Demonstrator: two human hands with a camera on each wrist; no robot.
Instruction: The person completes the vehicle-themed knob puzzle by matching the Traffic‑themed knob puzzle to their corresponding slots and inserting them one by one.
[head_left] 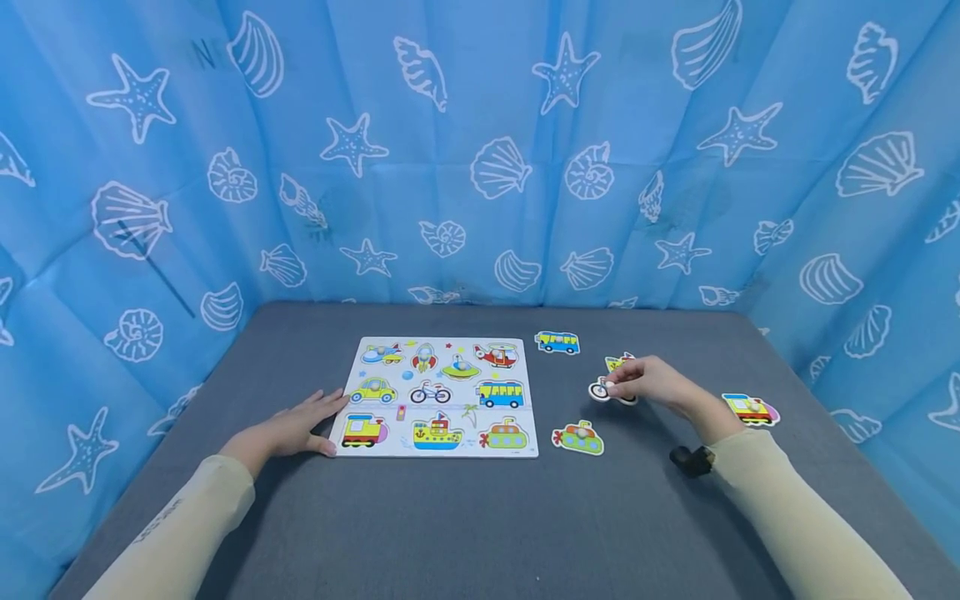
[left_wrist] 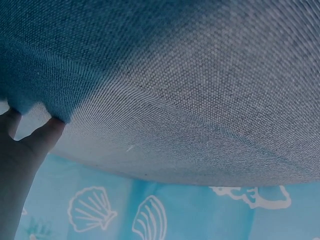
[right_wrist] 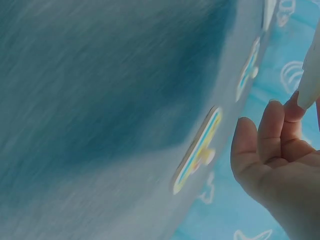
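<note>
A person is sitting at a grey table (head_left: 465, 517) with blue shell-print curtains (head_left: 480, 150) hanging on three sides. One puzzle board (head_left: 438, 397) is lying flat left of centre, showing nine vehicle pictures in three rows of three. The left hand (head_left: 292, 427) is resting open beside the board's left edge, its fingers straight and its fingertips touching the near-left corner; it is gripping nothing. The right hand (head_left: 652, 383) is hovering well to the right of the board, its fingers curled down and pinching a bicycle piece (head_left: 603, 392) by the top, with the piece just above or on the table; which one cannot be told. In the right wrist view the fingertips (right_wrist: 292, 107) are closing on the edge of a white piece (right_wrist: 311, 75). Five loose pieces are lying off the board in all: the bicycle piece, a bus piece (head_left: 557, 342) near the board's far-right corner, a yellow piece (head_left: 618, 362) partly hidden behind the right hand, a submarine piece (head_left: 578, 438) just right of the board's near edge, and a train piece (head_left: 750, 408) far right. Both arms are wearing beige sleeves (head_left: 787, 517), and a small black device (head_left: 692, 460) is sitting at the right wrist.
</note>
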